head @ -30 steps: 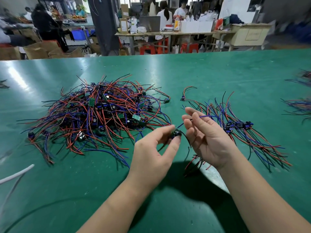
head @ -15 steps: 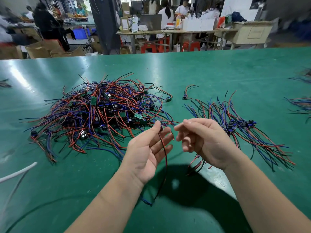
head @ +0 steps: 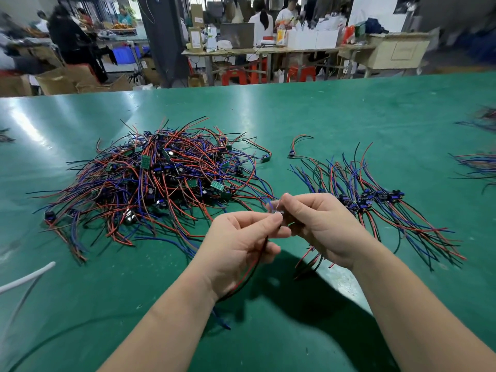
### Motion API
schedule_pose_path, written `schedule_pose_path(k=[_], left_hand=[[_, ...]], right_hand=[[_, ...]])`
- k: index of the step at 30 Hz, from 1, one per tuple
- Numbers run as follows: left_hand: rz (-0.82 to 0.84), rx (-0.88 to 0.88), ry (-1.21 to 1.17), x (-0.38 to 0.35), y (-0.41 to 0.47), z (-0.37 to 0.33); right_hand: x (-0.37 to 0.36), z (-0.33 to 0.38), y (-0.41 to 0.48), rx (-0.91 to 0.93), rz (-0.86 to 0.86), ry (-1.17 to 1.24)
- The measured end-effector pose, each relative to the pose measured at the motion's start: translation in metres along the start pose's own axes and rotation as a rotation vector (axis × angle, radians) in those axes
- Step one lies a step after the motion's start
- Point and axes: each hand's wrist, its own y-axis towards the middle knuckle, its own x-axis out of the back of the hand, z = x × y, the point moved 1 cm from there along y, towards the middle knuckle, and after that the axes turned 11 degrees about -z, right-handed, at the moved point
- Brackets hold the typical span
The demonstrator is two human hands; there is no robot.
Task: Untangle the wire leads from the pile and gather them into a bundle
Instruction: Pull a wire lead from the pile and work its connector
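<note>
A tangled pile of red, blue and black wire leads (head: 161, 183) with small green boards lies left of centre on the green table. A sorted bundle of leads (head: 389, 210) is laid out to the right. My left hand (head: 241, 242) pinches one wire lead (head: 252, 269) between thumb and fingers; its red and black wires hang down past my wrist. My right hand (head: 319, 224) meets the left one at the fingertips and pinches the same lead's upper end, where blue wire shows.
The green table (head: 295, 116) stretches far ahead. More wire bunches (head: 477, 165) lie at the right edge. A white cable (head: 26, 277) crosses the near left. One loose lead (head: 298, 146) lies between pile and bundle. People work at benches behind.
My hands have come together at the fingertips. The lead swung down from a small black part at my left fingers to hang below my left palm.
</note>
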Motion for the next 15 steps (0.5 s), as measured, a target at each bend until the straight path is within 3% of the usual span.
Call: schedule_pose_path(k=[4,8,15], left_hand=[[0.08,-0.035,0.094,0.0,-0.001,0.004],[0.154,-0.021,0.147,0.001,-0.001,0.004],[0.247,0.042,0.313,0.002,-0.004,0.002]], right_hand=[[0.004,0.0,-0.002,-0.171,0.173,0.091],[0.008,0.001,-0.002,-0.272,0.164,0.279],[0.017,-0.001,0.0,-0.191,0.232,0.176]])
